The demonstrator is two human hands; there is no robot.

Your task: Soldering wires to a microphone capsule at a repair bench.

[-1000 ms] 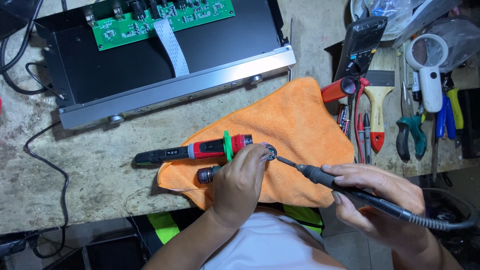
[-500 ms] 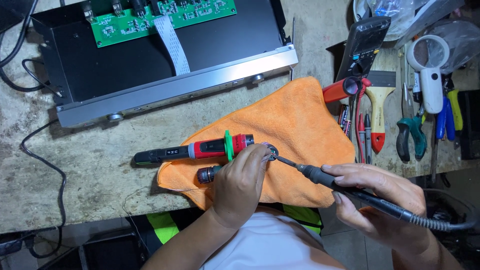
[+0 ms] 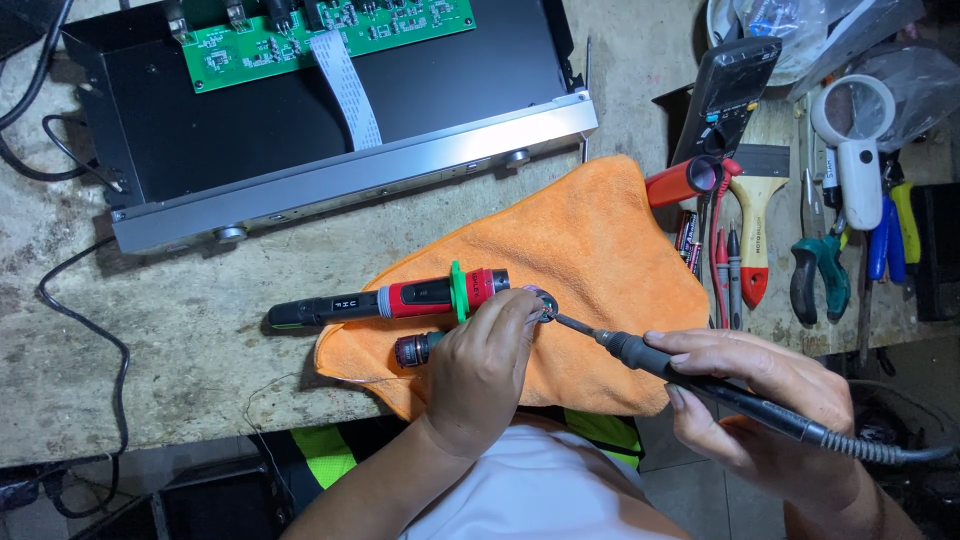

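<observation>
My left hand (image 3: 482, 372) grips a small dark cylindrical part (image 3: 418, 349) over an orange cloth (image 3: 590, 250); the part's round end shows at my fingertips. My right hand (image 3: 760, 400) holds a black corded soldering iron (image 3: 690, 372) like a pen, its metal tip touching the part's end. A red, black and green pen-shaped tool (image 3: 395, 298) lies on the cloth's left edge, just above my left hand.
An open black chassis (image 3: 330, 140) with a green circuit board (image 3: 320, 35) and white ribbon cable sits at the back. To the right lie a multimeter (image 3: 728, 95), magnifier (image 3: 858, 150), brush, pliers and screwdrivers. Black cables trail at the left.
</observation>
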